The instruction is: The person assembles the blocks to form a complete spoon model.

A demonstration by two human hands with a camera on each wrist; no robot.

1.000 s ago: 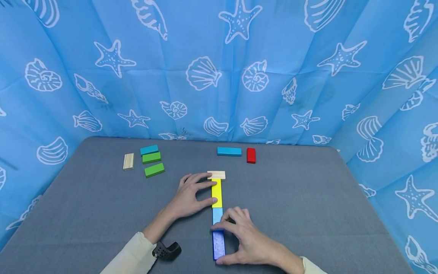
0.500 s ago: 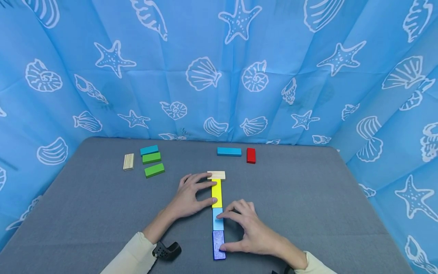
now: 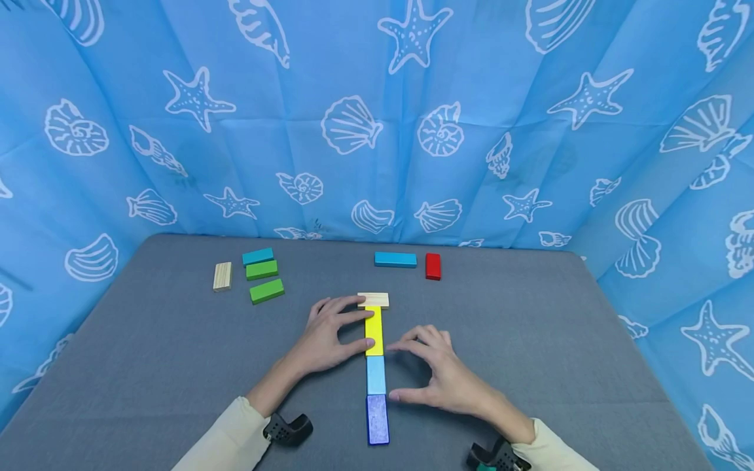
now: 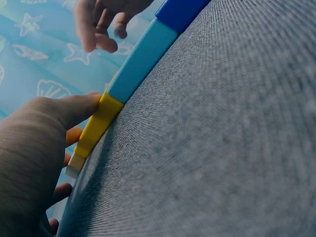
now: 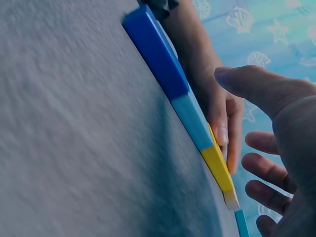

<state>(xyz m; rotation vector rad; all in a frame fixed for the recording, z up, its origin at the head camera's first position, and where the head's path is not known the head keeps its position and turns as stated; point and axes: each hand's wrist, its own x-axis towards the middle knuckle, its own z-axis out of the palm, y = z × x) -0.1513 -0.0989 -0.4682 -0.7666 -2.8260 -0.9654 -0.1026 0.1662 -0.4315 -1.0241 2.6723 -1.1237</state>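
On gray cloth (image 3: 548,353), a spread left hand (image 3: 323,341) is maybe steadying the yellow block (image 3: 376,328) from nine o'clock, a spread right hand (image 3: 443,369) holding nothing.

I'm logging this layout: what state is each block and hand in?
Left hand: touching yellow block
Right hand: holding nothing
Yellow block: lying, aligned
Light blue block: lying, aligned
Dark blue block: lying, aligned
Central wooden block: lying crosswise
Left wooden block: lying
Farther green block: lying
Nearer green block: lying
Teal block: lying
Far blue block: lying
Red block: lying
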